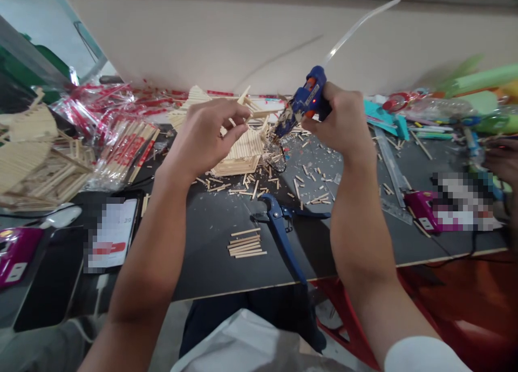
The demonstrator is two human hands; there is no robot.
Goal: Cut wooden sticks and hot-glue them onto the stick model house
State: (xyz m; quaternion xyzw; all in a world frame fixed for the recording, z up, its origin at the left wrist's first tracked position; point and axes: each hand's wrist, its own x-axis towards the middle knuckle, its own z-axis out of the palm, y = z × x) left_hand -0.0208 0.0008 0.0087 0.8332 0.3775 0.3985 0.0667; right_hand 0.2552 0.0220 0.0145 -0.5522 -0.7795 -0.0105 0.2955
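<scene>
My left hand [206, 132] pinches a short wooden stick [265, 114] between thumb and fingertips, with the stick pointing right. My right hand [343, 113] is wrapped around a blue hot glue gun [307, 97], its nozzle tilted down and left near the stick's end. A long clear glue stick [352, 33] rises from the gun's back. Below my left hand lies a small model built of wooden sticks [238, 155], partly hidden by that hand. Nearer me are a blue pipe cutter [279, 221] with its handles spread and a row of cut wooden sticks [245, 246].
Stick offcuts litter the dark table [202, 275]. At left are a stick-built model [28, 162], wrapped chopsticks [125, 145], a lit phone [113, 232] and a dark phone [50, 277]. A ruler [390, 164] and another person's hand [502, 159] are at right.
</scene>
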